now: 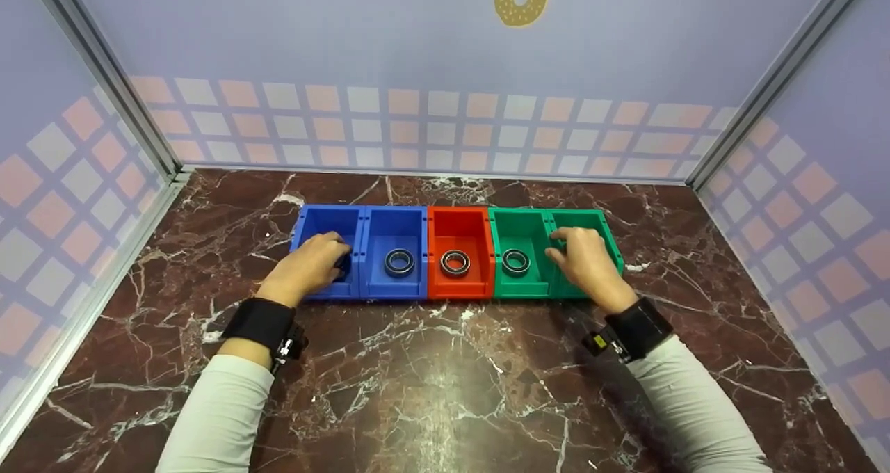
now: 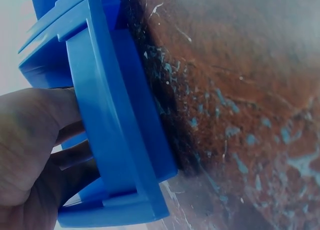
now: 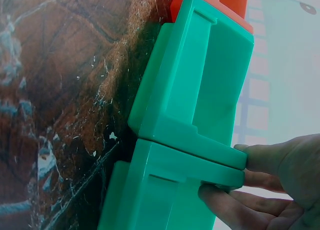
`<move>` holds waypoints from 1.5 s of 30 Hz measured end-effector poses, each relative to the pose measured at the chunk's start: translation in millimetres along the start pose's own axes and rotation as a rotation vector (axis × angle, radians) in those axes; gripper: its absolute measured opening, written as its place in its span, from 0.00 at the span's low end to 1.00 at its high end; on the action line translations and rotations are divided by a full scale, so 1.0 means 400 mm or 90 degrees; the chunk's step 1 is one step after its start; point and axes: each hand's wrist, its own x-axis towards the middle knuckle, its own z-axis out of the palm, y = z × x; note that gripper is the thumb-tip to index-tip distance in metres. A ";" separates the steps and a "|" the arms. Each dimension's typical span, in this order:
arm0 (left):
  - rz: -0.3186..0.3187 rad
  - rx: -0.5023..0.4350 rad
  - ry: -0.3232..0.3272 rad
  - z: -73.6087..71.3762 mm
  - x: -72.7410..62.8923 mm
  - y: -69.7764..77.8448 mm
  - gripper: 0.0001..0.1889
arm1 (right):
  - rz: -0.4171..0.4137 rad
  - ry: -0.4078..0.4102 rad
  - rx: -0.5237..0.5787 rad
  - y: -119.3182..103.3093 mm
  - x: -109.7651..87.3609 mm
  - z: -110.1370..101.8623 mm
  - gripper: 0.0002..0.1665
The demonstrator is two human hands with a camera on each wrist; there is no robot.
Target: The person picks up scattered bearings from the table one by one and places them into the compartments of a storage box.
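In the head view a row of bins stands on the marbled table. My left hand reaches into the far-left blue bin, fingers bent down behind its front wall. Dark material shows beside those fingers; I cannot tell whether they hold it. At the right end, my right hand is over the last green bin, thumb and forefinger apart at the dividing wall. In the right wrist view its thumb is by the bin rims and a finger dips into the end bin.
Three dark-rimmed ring bearings lie singly in the second blue bin, the red bin and the inner green bin. The bins adjoin in one row. Patterned walls enclose the marbled table at the back and both sides.
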 end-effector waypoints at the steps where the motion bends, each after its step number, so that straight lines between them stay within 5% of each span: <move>1: 0.003 0.003 0.000 0.000 0.000 0.000 0.11 | -0.003 0.000 0.000 0.000 -0.001 0.000 0.19; 22: -0.068 -0.037 -0.052 0.022 0.020 0.000 0.06 | -0.011 0.009 0.007 0.005 0.000 0.005 0.19; 45: -0.077 -0.038 -0.058 0.020 0.028 0.001 0.07 | -0.018 0.011 0.006 0.005 -0.001 0.002 0.19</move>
